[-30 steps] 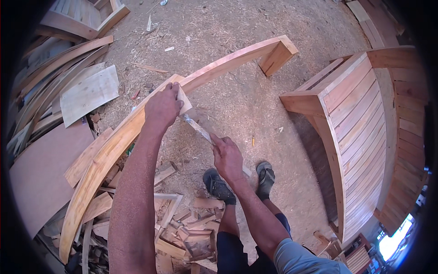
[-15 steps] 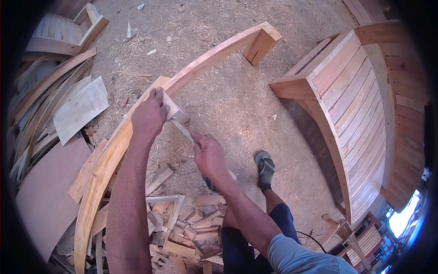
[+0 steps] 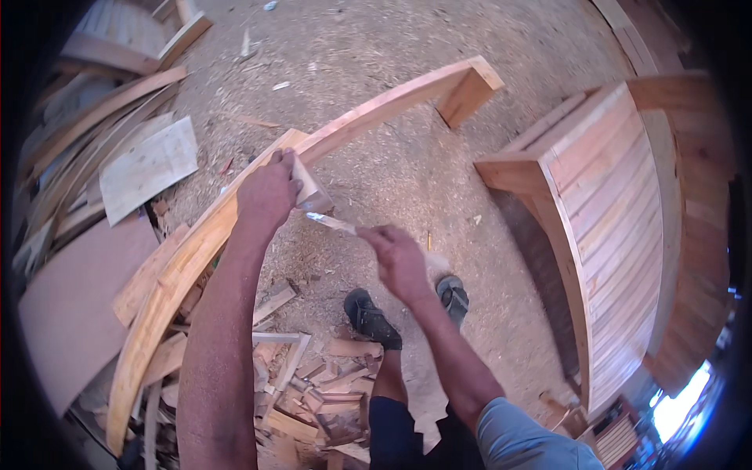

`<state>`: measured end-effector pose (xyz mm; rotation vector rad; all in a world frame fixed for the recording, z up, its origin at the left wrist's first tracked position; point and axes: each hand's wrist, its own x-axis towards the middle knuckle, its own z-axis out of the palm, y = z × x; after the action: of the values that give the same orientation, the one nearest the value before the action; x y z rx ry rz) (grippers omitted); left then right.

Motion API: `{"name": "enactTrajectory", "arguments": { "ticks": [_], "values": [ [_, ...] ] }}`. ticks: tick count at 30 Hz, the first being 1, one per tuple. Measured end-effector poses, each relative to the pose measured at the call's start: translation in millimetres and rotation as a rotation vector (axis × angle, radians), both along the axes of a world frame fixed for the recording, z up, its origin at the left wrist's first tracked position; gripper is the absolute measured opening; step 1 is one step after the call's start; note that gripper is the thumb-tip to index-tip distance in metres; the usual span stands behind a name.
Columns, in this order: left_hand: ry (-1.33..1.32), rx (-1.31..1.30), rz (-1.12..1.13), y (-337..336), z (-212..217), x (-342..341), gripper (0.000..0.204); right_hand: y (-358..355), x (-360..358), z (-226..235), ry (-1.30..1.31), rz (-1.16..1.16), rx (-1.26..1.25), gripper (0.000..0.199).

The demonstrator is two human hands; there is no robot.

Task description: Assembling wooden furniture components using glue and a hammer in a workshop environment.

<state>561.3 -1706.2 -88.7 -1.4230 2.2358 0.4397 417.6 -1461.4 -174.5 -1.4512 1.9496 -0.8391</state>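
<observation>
My left hand [image 3: 270, 188] is closed around a short wooden block [image 3: 312, 188], where it meets the end of a long curved wooden beam [image 3: 176, 274]. A second curved beam [image 3: 384, 102] runs from this spot to the far right, ending in an upright block [image 3: 462, 98]. Held in my right hand [image 3: 401, 258] is a thin, pale, flat stick [image 3: 335, 224] with a shiny whitish tip, blurred by motion. Its tip is just beside the block's near end, apart from it. What my left fingers press on the far side is hidden.
Curved offcuts and boards [image 3: 149, 168] pile up at the left. Scrap wood pieces [image 3: 329, 399] lie near my feet. A large slatted wooden piece [image 3: 603, 227] stands at the right. Sawdust covers the ground, with a small yellow pencil-like thing [image 3: 429, 240] on it.
My right hand has drawn back to the right with the stick, whose tip has left the block. My left hand stays on the block. The whole view has shifted slightly.
</observation>
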Motion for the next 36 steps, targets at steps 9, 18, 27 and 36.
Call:
{"name": "enactTrajectory", "arguments": {
  "ticks": [9,18,27,36],
  "values": [
    [0.189,0.02,0.034,-32,-14,36,0.061,-110,-70,-6,0.225,0.437,-0.206,0.046],
    [0.144,0.072,0.062,-50,-16,36,0.061,-141,-77,-44,0.155,0.547,-0.2,0.051],
    [0.207,0.157,0.053,-64,-13,29,0.053,-128,-76,-92,-0.047,0.477,-0.139,0.046],
    [0.197,0.126,0.053,-61,-8,31,0.066,-46,7,-31,-1.115,0.038,0.545,0.048]
  ]
}}
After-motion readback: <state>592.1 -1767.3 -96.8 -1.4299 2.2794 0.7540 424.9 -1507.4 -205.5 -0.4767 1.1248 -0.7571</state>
